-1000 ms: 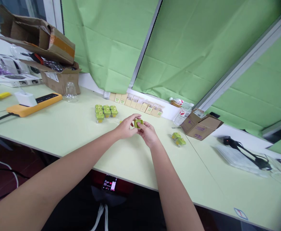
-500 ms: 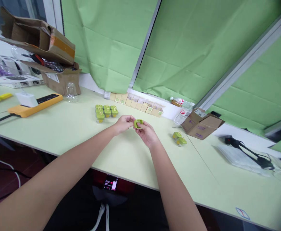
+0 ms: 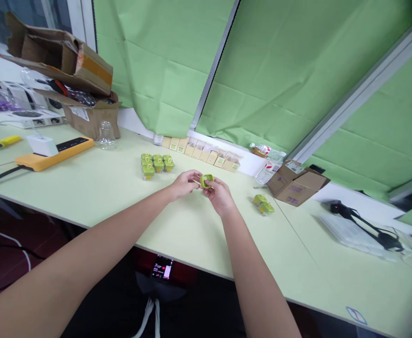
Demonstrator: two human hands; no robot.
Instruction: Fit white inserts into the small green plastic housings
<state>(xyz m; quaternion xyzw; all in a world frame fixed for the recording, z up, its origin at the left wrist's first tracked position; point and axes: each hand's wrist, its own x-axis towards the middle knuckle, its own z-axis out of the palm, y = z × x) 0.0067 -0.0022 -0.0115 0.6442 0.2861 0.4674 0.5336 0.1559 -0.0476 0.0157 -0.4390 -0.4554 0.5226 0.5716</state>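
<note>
In the head view, a small square green lid [image 3: 206, 180], hollow side facing me, is pinched in my right hand [image 3: 220, 195]. The thumb of that hand presses inside the hollow. My left hand [image 3: 185, 183] is just left of the lid, thumb and fingers apart; whether a fingertip touches the rim I cannot tell. To the left stand several small clear containers with green lids [image 3: 148, 169], grouped closely. Two more green-lidded containers [image 3: 265, 205] sit to the right of my hands.
Small cardboard boxes [image 3: 198, 151] line the table's back edge. A brown carton [image 3: 295, 184] and plastic bottle [image 3: 267, 172] stand back right. At left are an orange power strip [image 3: 70, 149], a clear jar [image 3: 106, 136] and open cartons [image 3: 95, 117]. A phone [image 3: 162, 267] lies below the table edge.
My left fingers have loosened and spread from the lid's left side. The lid has shifted slightly right in the view, still in my right hand.
</note>
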